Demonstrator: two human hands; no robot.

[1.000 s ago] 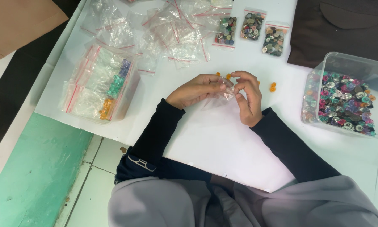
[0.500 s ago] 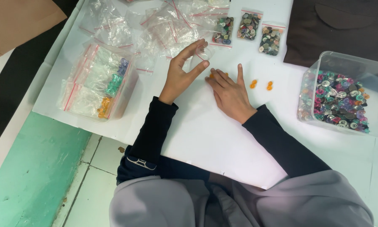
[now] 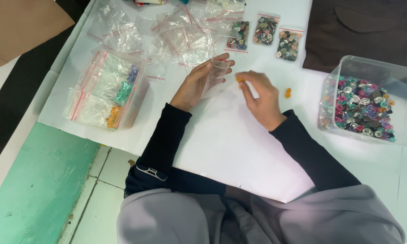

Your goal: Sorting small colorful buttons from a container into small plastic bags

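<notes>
A small clear bag [image 3: 215,77] is pinched in the grip of the left hand [image 3: 199,83], held upright with its mouth at the top. An orange button [image 3: 239,79] is pinched in the right hand [image 3: 260,97] just to the bag's right. One more orange button [image 3: 287,93] lies on the white desk [image 3: 226,144], nearer the right hand. Three filled packets [image 3: 263,35] and one clear tub [image 3: 371,101] of buttons are counted.

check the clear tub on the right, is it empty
No, the clear tub is filled with a heap of mixed coloured buttons.
</notes>
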